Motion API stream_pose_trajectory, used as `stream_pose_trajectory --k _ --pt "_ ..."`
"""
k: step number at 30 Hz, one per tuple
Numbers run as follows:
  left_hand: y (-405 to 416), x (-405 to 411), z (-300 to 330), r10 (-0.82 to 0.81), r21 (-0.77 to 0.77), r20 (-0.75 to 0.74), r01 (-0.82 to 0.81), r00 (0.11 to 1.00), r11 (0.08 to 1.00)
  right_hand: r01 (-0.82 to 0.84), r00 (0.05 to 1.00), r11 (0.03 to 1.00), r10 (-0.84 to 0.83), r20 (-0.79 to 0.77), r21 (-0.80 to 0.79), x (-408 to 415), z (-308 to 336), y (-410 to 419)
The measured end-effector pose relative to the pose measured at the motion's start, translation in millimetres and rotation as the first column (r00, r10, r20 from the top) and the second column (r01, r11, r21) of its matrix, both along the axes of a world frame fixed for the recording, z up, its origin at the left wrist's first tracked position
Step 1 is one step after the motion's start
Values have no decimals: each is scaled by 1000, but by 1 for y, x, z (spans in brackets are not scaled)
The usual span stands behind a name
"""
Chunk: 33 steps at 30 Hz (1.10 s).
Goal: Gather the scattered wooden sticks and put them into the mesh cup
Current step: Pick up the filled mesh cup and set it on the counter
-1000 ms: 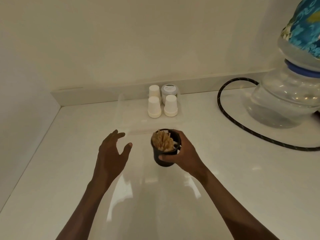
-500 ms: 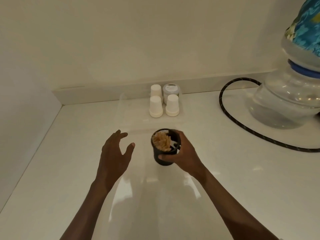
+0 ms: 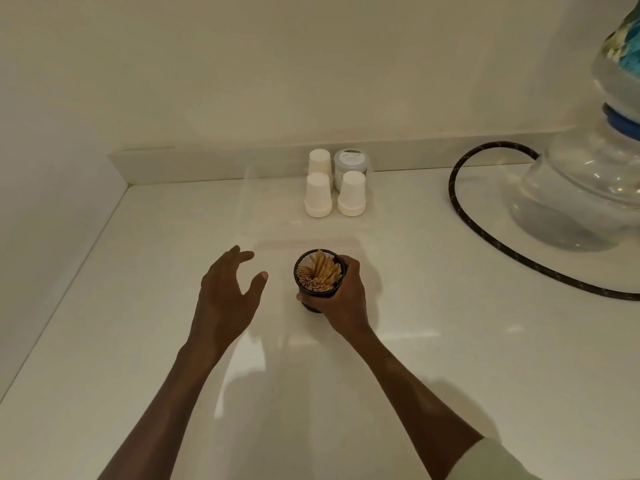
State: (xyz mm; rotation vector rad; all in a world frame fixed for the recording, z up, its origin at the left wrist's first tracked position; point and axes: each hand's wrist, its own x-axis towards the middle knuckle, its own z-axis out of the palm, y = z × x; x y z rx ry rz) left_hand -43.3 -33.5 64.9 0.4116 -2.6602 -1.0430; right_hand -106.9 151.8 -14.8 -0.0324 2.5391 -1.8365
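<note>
Both hands are over my counter — right hand grips the mesh cup mid-counter, sticks inside; left hand hovers beside it, fingers spread, holding nothing. Farther back, three paper cups — then the wall.

Right hand curled in a grip; left hand hovers, fingers spread

White counter: mesh cup, paper cups, jar, hose, glass vessel

Two hands, one mesh cup, three paper cups, one jar.
</note>
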Motion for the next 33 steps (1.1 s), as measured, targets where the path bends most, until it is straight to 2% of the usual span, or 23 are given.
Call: stream_pose_trajectory --k 6,13,17,21,25,29,33 --pt "-9 1 -6 21 -23 29 -20 999 1000 29 1000 1000 -29 8 -10 4 -9 -4" --pt "-13 0 -10 1 -20 6 -1 1000 1000 -228 973 973 226 39 43 -8 -4 20" --pt "-12 -1 -11 -26 -18 -21 25 999 1000 -202 979 978 202 1 50 -7 2 18" --pt "-19 -1 -10 -11 -33 -45 10 999 999 -86 995 995 85 -45 -42 -16 18 12" --pt "-24 -4 -10 -8 -61 -47 5 999 998 -164 985 986 163 -51 -11 -22 34 -6" --pt "-34 -4 -8 22 -59 -75 -27 997 998 -95 993 994 91 -69 -56 -26 41 -9" --pt "-39 -4 -13 4 -56 -73 -8 997 998 -156 987 988 155 -52 -15 -20 42 -13"
